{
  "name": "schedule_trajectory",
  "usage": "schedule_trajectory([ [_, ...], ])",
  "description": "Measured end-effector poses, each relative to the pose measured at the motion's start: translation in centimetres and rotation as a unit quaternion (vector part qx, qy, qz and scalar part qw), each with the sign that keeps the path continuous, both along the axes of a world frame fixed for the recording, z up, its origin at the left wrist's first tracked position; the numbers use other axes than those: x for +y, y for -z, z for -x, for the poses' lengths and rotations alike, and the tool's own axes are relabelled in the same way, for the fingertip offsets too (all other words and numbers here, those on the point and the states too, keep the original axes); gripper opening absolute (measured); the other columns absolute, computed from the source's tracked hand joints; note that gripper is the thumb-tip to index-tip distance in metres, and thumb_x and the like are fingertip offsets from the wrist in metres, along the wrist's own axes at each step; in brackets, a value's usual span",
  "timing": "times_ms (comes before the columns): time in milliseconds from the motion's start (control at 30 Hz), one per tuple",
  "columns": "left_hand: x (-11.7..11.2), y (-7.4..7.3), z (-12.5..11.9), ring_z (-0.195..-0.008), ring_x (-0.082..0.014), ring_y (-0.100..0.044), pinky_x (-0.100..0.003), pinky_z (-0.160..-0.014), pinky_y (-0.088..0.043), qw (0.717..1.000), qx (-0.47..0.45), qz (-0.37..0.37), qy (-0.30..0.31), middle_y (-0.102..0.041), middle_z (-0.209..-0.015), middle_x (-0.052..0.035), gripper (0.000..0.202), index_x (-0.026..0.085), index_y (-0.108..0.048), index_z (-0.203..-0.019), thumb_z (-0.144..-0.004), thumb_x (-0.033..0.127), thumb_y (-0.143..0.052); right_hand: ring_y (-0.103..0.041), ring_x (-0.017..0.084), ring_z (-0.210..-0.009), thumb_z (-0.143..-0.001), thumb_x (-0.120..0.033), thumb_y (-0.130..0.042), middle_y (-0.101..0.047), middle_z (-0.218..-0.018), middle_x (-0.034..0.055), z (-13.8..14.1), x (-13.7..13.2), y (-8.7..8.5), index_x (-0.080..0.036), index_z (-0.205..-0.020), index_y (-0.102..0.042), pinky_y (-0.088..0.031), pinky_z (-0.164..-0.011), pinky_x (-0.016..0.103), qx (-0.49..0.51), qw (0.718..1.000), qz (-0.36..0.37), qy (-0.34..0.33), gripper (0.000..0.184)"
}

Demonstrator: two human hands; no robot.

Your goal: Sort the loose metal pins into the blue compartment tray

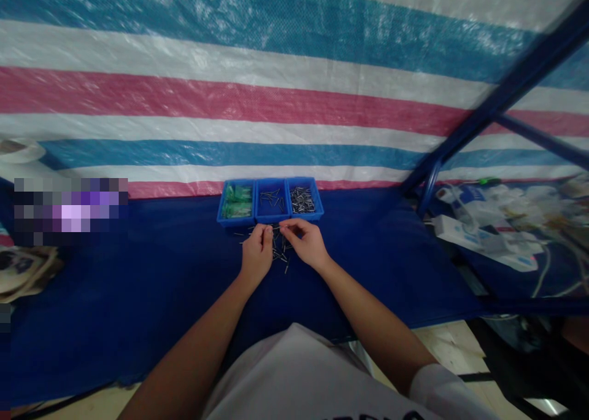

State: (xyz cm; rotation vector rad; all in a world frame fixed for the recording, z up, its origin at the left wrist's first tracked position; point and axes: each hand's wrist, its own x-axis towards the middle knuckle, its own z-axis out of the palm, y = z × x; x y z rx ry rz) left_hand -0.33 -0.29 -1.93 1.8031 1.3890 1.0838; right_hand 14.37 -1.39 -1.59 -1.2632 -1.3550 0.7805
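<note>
Our left hand (pixel 257 252) and right hand (pixel 304 241) pinch one thin pin (pixel 277 228); the right box (pixel 321 209) holds many, the middle box (pixel 269 216) few; loose pins (pixel 280 255) lie unboxed.

The head camera looks forward and down over the dim table (pixel 161 285), apparently near.

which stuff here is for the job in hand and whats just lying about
Seemingly for the job:
loose thin metal pieces by both hands
three blue bins, side by side
metal pieces in the middle and right bins
green packets in the left bin

Seemingly just lying about:
white box, far right
white cable beside it
</note>
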Motion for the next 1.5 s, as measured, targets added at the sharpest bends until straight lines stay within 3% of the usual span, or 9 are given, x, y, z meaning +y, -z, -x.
schedule_trajectory([
  [333, 0.03, -0.15, -0.02, -0.052, -0.0111, -0.048, -0.024, -0.055, -0.034, 1.000, -0.013, 0.006, -0.009, -0.049, -0.056, 0.0037, 0.036, 0.019, -0.051, -0.071, -0.094, 0.043, -0.038, -0.064, 0.015, -0.068, -0.081, -0.031, -0.066, -0.073, -0.083, 0.0045, 0.12, -0.14, -0.20, -0.019, -0.091, -0.074, -0.051, -0.065, 0.026, 0.000, 1.000, 0.010, -0.010, 0.018],
  [533, -0.01, 0.31, -0.16, -0.053, -0.0107, -0.049, -0.023, -0.055, -0.037, 0.998, -0.058, 0.019, -0.007, -0.051, -0.059, 0.0043, 0.030, 0.019, -0.059, -0.089, -0.093, 0.043, -0.041, -0.065, 0.016, -0.069, -0.079, -0.031, -0.067, -0.074, -0.082, 0.0038, -0.02, 0.09, 0.01, -0.019, -0.090, -0.075, -0.052, -0.066, 0.027, 0.015, 1.000, 0.013, 0.005, 0.018],
  [733, 0.18, 0.36, -0.27, -0.049, -0.0100, -0.046, -0.022, -0.052, -0.037, 0.994, -0.103, 0.022, -0.004, -0.049, -0.057, 0.0063, 0.026, 0.020, -0.055, -0.105, -0.090, 0.040, -0.050, -0.066, 0.016, -0.068, -0.079, -0.031, -0.067, -0.074, -0.081, 0.0042, -0.11, 0.21, 0.19, -0.019, -0.091, -0.075, -0.053, -0.065, 0.027, 0.012, 1.000, 0.019, 0.015, 0.019],
  [1067, 0.22, 0.44, -0.19, -0.047, -0.0096, -0.044, -0.022, -0.051, -0.035, 0.995, -0.103, 0.015, -0.004, -0.049, -0.055, 0.0067, 0.024, 0.020, -0.054, -0.102, -0.090, 0.039, -0.050, -0.066, 0.016, -0.067, -0.080, -0.035, -0.066, -0.075, -0.083, 0.0045, -0.10, 0.05, -0.34, -0.019, -0.092, -0.076, -0.054, -0.064, 0.027, 0.006, 0.998, 0.024, 0.049, 0.023],
  [1500, 0.34, 0.46, -0.18, -0.050, -0.0099, -0.043, -0.023, -0.051, -0.033, 0.995, -0.095, 0.020, -0.010, -0.044, -0.057, 0.0064, 0.018, 0.020, -0.053, -0.090, -0.089, 0.038, -0.049, -0.067, 0.016, -0.071, -0.081, -0.030, -0.066, -0.075, -0.086, 0.0046, -0.08, 0.11, 0.04, -0.019, -0.093, -0.075, -0.054, -0.068, 0.028, 0.002, 1.000, 0.019, 0.020, 0.018],
])
